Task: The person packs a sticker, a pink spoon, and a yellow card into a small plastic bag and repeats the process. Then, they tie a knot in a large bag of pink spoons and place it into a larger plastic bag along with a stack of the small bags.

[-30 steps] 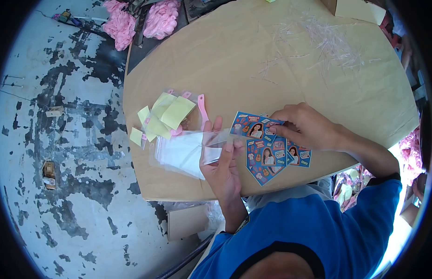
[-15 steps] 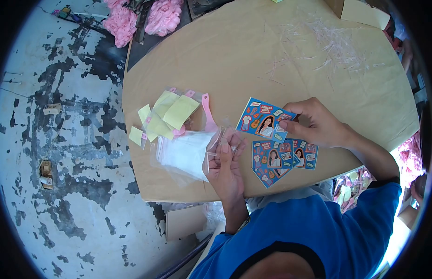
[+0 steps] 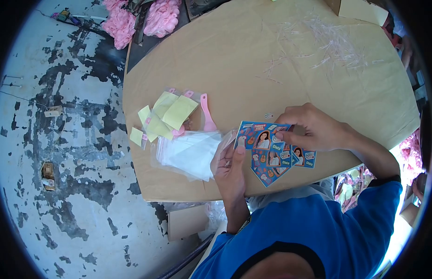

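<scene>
My right hand (image 3: 311, 128) pinches the right end of a blue printed card (image 3: 260, 136) showing a long-haired figure. The card's left edge meets my left hand (image 3: 230, 167), whose thumb lies by its lower left corner. A clear plastic bag (image 3: 226, 143) rests in the left palm and fingers. More blue cards (image 3: 270, 176) lie fanned on the table just below the held one. To the left is a stack of clear bags with white contents (image 3: 185, 153). Above that stack are pink-handled items in bags with yellow paper slips (image 3: 180, 111).
Brown paper covers the round-edged table (image 3: 216, 60). Thin clear strips (image 3: 336, 44) are scattered at its upper right, near a cardboard box (image 3: 362, 11). Pink bundles (image 3: 162, 17) sit at the upper left. A small shiny piece (image 3: 268, 115) lies above the held card.
The held card has moved down and left to my left hand and the clear bag. My right hand has lowered slightly. A small shiny piece now shows above the card.
</scene>
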`<control>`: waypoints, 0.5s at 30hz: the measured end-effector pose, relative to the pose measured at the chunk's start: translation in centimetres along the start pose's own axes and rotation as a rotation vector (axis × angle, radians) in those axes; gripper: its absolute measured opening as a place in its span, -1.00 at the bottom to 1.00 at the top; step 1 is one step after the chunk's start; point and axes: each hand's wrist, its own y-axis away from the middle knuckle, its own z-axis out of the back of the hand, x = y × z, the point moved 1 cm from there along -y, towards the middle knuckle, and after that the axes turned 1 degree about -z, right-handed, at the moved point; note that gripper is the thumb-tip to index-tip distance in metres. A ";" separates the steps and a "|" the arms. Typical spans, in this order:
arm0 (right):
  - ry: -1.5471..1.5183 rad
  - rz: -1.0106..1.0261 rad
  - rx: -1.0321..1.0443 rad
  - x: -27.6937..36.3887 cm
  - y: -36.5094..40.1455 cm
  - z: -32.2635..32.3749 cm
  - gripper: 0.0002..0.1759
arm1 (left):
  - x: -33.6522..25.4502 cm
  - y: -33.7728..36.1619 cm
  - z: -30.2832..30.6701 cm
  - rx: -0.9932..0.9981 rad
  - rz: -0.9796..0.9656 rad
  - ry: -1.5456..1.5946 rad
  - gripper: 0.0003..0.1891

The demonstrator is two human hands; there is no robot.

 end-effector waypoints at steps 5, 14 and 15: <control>0.105 -0.045 0.094 0.4 0.2 0.3 -0.78 | -0.3 -0.3 -0.5 0.217 -0.012 0.043 -0.63; 0.154 -0.010 0.103 0.8 0.5 0.1 -0.77 | -0.5 0.0 -1.1 0.260 -0.103 0.133 -0.57; 0.176 -0.004 0.102 0.7 0.5 0.1 -0.77 | -0.4 0.0 -1.0 0.281 -0.110 0.073 -0.57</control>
